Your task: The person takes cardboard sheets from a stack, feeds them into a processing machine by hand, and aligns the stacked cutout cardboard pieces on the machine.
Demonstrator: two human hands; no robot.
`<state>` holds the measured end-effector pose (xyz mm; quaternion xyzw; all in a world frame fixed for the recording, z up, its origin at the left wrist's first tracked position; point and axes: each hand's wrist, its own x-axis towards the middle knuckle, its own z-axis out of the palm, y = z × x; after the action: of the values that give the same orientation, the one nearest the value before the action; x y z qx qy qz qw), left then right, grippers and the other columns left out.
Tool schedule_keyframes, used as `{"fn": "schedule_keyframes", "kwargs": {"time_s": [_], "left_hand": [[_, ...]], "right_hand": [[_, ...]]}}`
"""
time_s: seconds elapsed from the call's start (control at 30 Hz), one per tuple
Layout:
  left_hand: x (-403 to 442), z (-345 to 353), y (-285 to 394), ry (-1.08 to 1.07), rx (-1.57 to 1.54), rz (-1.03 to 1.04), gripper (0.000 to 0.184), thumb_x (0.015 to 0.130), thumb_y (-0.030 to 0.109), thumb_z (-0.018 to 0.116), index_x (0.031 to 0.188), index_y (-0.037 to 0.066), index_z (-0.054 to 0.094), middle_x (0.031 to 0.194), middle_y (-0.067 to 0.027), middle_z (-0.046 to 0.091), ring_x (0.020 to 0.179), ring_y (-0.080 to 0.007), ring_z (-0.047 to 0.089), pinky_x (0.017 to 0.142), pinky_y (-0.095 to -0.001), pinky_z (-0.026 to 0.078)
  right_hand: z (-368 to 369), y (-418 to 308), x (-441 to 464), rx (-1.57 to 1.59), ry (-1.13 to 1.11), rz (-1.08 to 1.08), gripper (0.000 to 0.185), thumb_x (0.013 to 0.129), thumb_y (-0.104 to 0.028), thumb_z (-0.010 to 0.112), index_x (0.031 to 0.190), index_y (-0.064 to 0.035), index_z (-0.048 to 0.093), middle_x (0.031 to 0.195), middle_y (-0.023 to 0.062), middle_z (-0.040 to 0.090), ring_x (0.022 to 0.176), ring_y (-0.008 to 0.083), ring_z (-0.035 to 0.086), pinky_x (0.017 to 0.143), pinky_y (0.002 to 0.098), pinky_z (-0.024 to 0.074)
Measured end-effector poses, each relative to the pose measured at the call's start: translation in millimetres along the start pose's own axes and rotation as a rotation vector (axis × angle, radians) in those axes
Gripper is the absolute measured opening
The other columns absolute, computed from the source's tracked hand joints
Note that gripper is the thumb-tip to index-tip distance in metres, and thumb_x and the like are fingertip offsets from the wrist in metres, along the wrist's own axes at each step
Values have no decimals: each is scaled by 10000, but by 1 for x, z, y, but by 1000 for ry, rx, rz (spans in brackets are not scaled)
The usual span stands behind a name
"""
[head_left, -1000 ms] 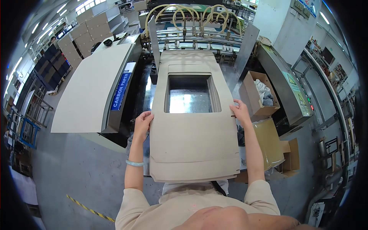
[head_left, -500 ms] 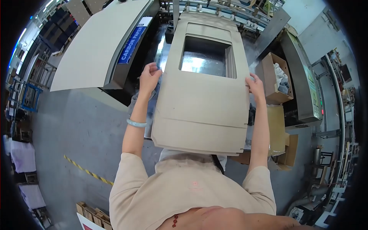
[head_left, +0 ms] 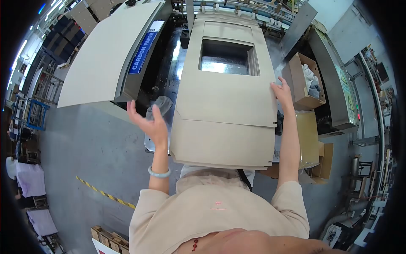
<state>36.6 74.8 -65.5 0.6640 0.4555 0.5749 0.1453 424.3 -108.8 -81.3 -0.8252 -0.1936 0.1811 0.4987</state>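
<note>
A stack of die-cut cardboard sheets (head_left: 224,101) lies flat in front of me, its near edge by my waist. A rectangular opening near the far end shows dark shiny metal below. My left hand (head_left: 151,123) is in the air left of the stack, fingers spread, holding nothing. Beyond it a crumpled grey cloth or plastic piece (head_left: 160,105) lies on the metal bed (head_left: 169,63). My right hand (head_left: 282,92) is at the stack's right edge, thumb against or very near the cardboard, fingers apart.
A machine cover on the left carries a blue carbon paper box (head_left: 146,48). Rollers (head_left: 237,12) run across the far end. On the right are a cardboard box with cloths (head_left: 302,80), a yellowish wrapped pack (head_left: 305,135) and a metal machine housing (head_left: 334,80). Striped tape (head_left: 105,194) marks the floor.
My left hand has moved away from the stack's left edge, toward me and leftward, and its fingers have spread. The top sheet's crease line sits nearer the far end. My right hand stays at the right edge.
</note>
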Motion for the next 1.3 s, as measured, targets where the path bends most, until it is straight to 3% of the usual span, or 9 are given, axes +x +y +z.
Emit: {"fn": "schedule_keyframes", "kwargs": {"time_s": [0.03, 0.1, 0.27, 0.43, 0.47, 0.6, 0.77, 1.1, 1.3], "left_hand": [[-1, -3, 2, -6, 0, 5, 539, 823, 35, 561, 1318, -40, 365, 1390, -211, 349, 1261, -306, 381, 1047, -396, 334], [-7, -2, 11, -170, -405, -193, 503, 815, 34, 572, 1287, -11, 405, 1361, -187, 394, 1226, -304, 415, 1021, -386, 359], [-37, -3, 23, -586, -182, 131, 485, 768, -3, 605, 1235, 39, 483, 1351, -165, 425, 1232, -328, 430, 1017, -393, 372], [-67, 7, 30, -739, -134, 204, 519, 782, 125, 667, 1248, 10, 471, 1349, -195, 426, 1233, -358, 429, 1026, -407, 355], [-69, 8, 31, -733, -140, 213, 519, 782, 125, 667, 1248, 10, 471, 1349, -195, 426, 1233, -358, 429, 1026, -407, 355], [-73, 9, 32, -713, 9, 336, 536, 792, 202, 670, 1247, 5, 467, 1354, -204, 416, 1234, -368, 425, 1018, -416, 350], [-74, 11, 29, -729, 63, 393, 537, 793, 243, 664, 1238, 7, 474, 1351, -206, 414, 1242, -371, 415, 1011, -422, 346], [-75, 11, 29, -705, 78, 424, 462, 784, 244, 661, 1170, 29, 525, 1343, -182, 435, 1242, -360, 418, 1019, -418, 336], [-73, 12, 26, -696, 70, 424, 445, 786, 252, 655, 1154, 32, 536, 1345, -184, 433, 1242, -361, 416, 1022, -418, 334]], "right_hand": [[1, 3, -2, -12, 0, -10, 636, 842, -251, 623, 1376, 0, 388, 1050, 164, 612, 816, 174, 563, 687, 269, 468], [1, 6, -1, -39, 0, -41, 650, 863, -248, 619, 1393, 16, 350, 1007, 143, 626, 795, 153, 560, 653, 257, 457], [-3, -17, -19, 87, -65, 26, 662, 866, -246, 621, 1401, 17, 335, 1022, 169, 628, 837, 167, 585, 678, 252, 468], [0, -11, -19, 292, -51, 55, 553, 880, -287, 604, 1318, 16, 455, 1099, 184, 620, 942, 241, 611, 777, 298, 500], [-1, -8, -16, 295, -44, 45, 553, 880, -287, 604, 1318, 16, 455, 1099, 184, 620, 942, 241, 611, 777, 298, 500], [-7, 15, -3, 1105, -473, 227, 450, 925, -319, 540, 1262, -22, 522, 1133, 137, 629, 986, 238, 617, 820, 341, 514], [25, 28, 2, 1580, -499, 241, 385, 965, -344, 457, 1217, -74, 568, 1124, 89, 642, 977, 233, 626, 850, 389, 519], [120, -43, 4, 1401, -28, -8, 387, 977, -346, 412, 1262, -118, 541, 1229, 109, 591, 1067, 253, 591, 912, 450, 491], [146, -64, 11, 1525, -230, 74, 412, 976, -368, 401, 1276, -116, 528, 1273, 109, 562, 1102, 259, 572, 938, 462, 473]]}}
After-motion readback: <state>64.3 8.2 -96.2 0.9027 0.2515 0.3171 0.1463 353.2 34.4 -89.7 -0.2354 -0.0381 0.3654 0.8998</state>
